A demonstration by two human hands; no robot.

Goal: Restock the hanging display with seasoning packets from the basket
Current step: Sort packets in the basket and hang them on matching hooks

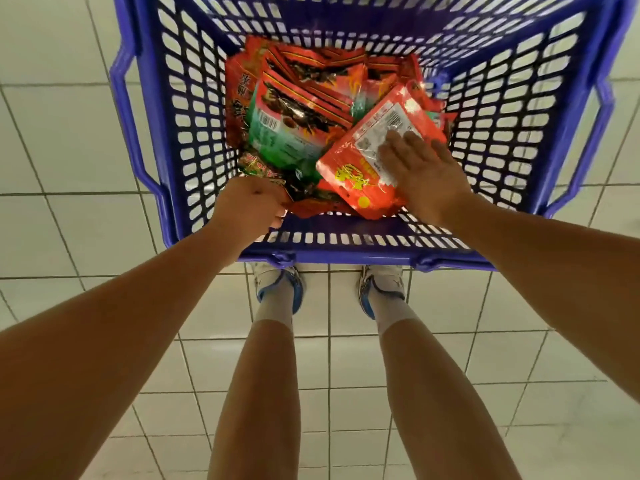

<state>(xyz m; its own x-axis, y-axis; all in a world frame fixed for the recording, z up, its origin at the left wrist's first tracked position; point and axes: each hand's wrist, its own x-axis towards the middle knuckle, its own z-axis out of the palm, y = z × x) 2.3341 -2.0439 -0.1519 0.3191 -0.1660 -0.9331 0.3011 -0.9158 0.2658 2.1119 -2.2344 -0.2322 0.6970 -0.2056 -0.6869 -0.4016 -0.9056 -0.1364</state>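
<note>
Print on the seasoning packets [374, 147] is too blurred to read

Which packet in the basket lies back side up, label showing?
The red packet under the right hand, nearest the basket's front wall: its white printed label faces up, while the others show pictures.

Blue-purple plastic lattice basket [512, 109] on a white tiled floor [62, 237], side handles folded down, holding a loose heap of red and green seasoning packets [298, 112]. Left hand [252, 206] at the near-left corner, fingers curled round the edge of a packet in the heap; right hand [426, 171] laid with straight fingers on a red packet [363, 161] lying back-up, barcode label showing. Two bare legs, white socks and white-and-blue trainers [277, 282] just behind the basket's near wall.
</note>
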